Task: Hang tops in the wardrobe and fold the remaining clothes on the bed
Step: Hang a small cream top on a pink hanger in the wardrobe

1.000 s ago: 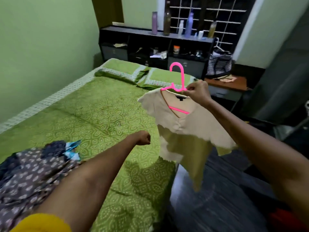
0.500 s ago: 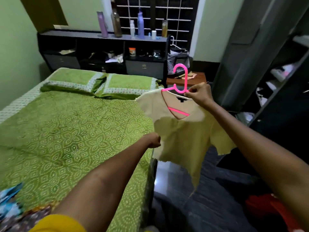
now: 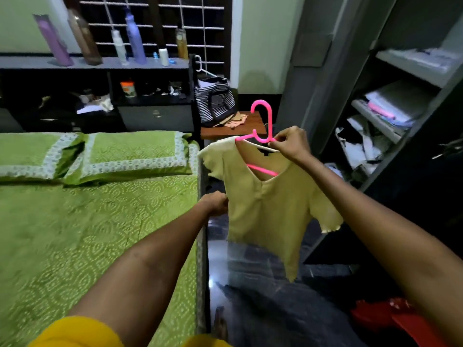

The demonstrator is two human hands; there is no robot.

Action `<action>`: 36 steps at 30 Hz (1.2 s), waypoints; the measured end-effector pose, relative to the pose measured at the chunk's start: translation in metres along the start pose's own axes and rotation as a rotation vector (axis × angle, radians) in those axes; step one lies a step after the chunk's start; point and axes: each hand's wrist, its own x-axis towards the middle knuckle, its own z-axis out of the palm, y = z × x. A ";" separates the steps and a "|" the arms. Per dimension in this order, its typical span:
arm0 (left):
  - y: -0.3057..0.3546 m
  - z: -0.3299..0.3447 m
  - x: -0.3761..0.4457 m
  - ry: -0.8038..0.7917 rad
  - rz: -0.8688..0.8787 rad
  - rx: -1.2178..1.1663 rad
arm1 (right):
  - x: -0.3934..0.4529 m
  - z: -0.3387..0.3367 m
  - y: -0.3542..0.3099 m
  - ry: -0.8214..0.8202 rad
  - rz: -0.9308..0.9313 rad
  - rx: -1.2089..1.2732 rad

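Right hand pinching pink hanger at its shoulder, just below the hook, fingers curled round the bar. Cream top draped on hanger, hanging in mid-air over dark floor, between bed and wardrobe. Hook upright, free of any rail. Left hand closed on top's side seam under the sleeve, fingers curled into the fabric. Bed on the left under a green patterned cover, two matching pillows at its head. Wardrobe on the right, open, shelves holding folded and loose clothes; hanging rail out of sight. Small wooden table past the bed corner, striped bag standing on it. Dark shelf unit behind the pillows, row of bottles along its top. Something red on floor at lower right, blurred.
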 end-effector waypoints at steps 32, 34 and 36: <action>0.106 -0.224 0.499 -0.071 0.582 0.046 | 0.306 -0.060 0.221 0.404 0.634 -0.061; 0.128 -0.228 0.531 -0.105 0.663 0.097 | 0.313 -0.071 0.231 0.447 0.654 -0.107; 0.154 -0.235 0.560 -0.127 0.745 0.141 | 0.320 -0.084 0.244 0.508 0.706 -0.171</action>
